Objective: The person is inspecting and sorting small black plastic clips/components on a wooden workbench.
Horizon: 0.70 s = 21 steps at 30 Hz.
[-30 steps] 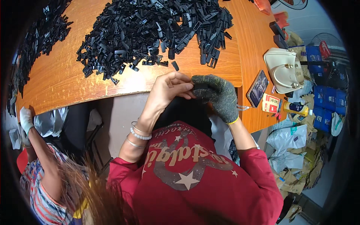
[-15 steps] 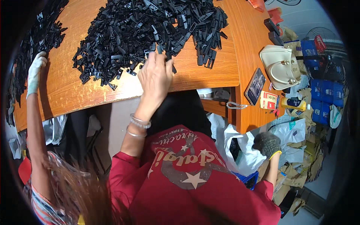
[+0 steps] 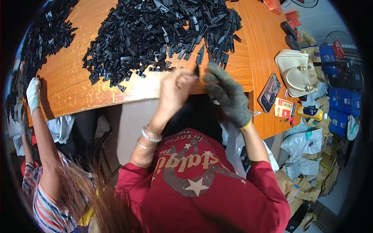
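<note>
While a co-worker's gloved hand [image 3: 33, 93] rests on the wooden table [image 3: 77, 89] at far left, the bare left hand [image 3: 175, 90] and grey-gloved right hand [image 3: 227, 97] meet at the table's near edge, both pinching a small black plastic piece [image 3: 197, 70] just below the big pile of black parts [image 3: 155, 35]; a cream handbag [image 3: 297, 72] sits further right.

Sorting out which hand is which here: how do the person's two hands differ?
The left hand is bare, with bracelets at its wrist; the right hand wears a dark grey knit glove with a yellow cuff. Both are raised together at the table edge, meeting around a small black plastic piece below the black pile.
</note>
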{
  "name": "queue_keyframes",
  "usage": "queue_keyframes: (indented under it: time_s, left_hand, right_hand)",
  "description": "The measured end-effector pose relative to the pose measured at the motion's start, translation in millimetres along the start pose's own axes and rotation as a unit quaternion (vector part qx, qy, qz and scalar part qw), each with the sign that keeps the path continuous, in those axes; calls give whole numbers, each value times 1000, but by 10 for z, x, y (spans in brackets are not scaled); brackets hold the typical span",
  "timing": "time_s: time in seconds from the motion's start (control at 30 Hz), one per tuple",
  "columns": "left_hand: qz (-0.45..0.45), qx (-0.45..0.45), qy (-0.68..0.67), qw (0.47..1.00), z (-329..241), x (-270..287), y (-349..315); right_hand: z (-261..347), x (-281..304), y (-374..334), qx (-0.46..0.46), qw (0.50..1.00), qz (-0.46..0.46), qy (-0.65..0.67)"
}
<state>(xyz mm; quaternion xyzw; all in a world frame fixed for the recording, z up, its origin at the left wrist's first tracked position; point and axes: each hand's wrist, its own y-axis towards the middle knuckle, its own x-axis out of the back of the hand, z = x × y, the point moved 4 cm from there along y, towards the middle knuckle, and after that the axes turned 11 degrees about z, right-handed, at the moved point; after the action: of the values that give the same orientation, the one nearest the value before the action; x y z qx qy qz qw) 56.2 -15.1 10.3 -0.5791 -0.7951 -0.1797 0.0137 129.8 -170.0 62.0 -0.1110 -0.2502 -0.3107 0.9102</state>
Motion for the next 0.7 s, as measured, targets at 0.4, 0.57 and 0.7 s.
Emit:
queue_keyframes:
  time_s: [0.4,0.57,0.7]
  left_hand:
    - [-12,135,316,939,149,15,195]
    - [31,134,-18,990,212,-21,46]
    - [-1,113,-149,982,282,-77,-101]
  right_hand:
    - [-102,-17,-41,-97,991,28,-89]
    - [-232,-17,-88,-98,992,10,-82]
    - [-427,-83,-60,-97,995,-28,-10]
